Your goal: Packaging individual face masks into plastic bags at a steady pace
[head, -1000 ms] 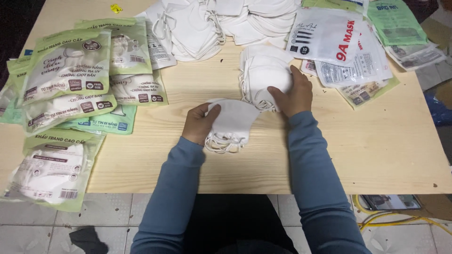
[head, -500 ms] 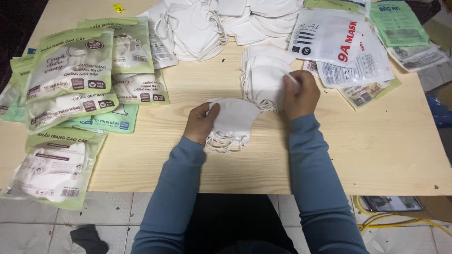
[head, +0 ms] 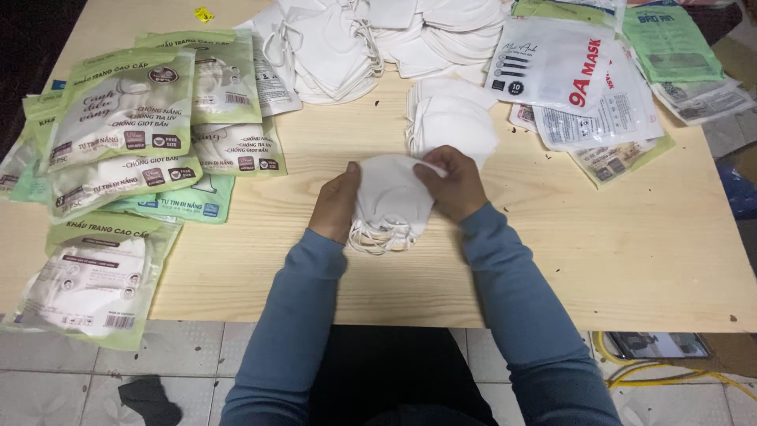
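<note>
At centre frame, the left hand [head: 335, 203] and right hand [head: 455, 186] clasp a small stack of white masks [head: 390, 197] from either side, fingers curled round its edges, ear loops trailing toward the lower edge of the wooden table [head: 599, 260]. The step in hand looks like squaring up a counted bundle; the next move likely calls for a firm two-sided grip so the stack holds together, with a second mask pile [head: 451, 118] just above it and green packets [head: 118, 118] at left
</note>
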